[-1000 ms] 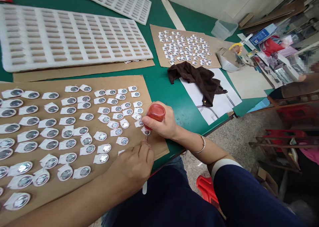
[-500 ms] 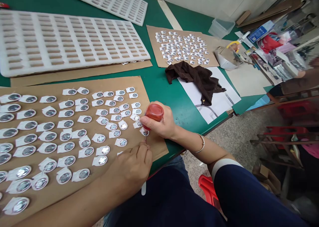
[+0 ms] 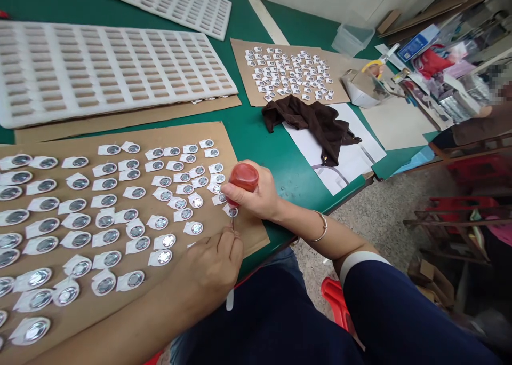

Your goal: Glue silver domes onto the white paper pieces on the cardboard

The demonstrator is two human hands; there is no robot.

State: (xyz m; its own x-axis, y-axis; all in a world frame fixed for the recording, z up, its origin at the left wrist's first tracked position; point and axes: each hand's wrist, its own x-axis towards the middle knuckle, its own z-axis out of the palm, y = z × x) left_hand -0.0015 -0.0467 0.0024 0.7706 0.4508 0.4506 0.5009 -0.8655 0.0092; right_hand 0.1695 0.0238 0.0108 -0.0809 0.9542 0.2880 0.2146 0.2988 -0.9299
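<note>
My right hand (image 3: 258, 194) is wrapped round a red, rounded squeeze bottle (image 3: 244, 177), held bottom up over the right part of a cardboard sheet (image 3: 216, 258). Just below the bottle lies a silver disc on a white tabbed backing (image 3: 232, 211). Reaching in from the lower left, my left hand (image 3: 218, 261) has its fingers closed at a thin metal rod (image 3: 233, 223) that points to this disc. Its fingertips are partly hidden. Several similar tabbed discs (image 3: 138, 244) lie in rough rows left of my hands. The bottle's tip is hidden.
White slotted trays (image 3: 120, 61) stand at the back left. A second cardboard sheet (image 3: 244, 82) carries more small discs. A dark brown cloth (image 3: 316, 125) lies on white paper (image 3: 340, 181). Further right are a clear plastic box (image 3: 352, 39), yellow-handled scissors (image 3: 374, 66) and clutter. A red stool (image 3: 336, 301) stands below.
The view has shifted slightly. My right hand has moved the bottle a little up and left, and more of the disc beneath shows. My left hand stays almost in place.
</note>
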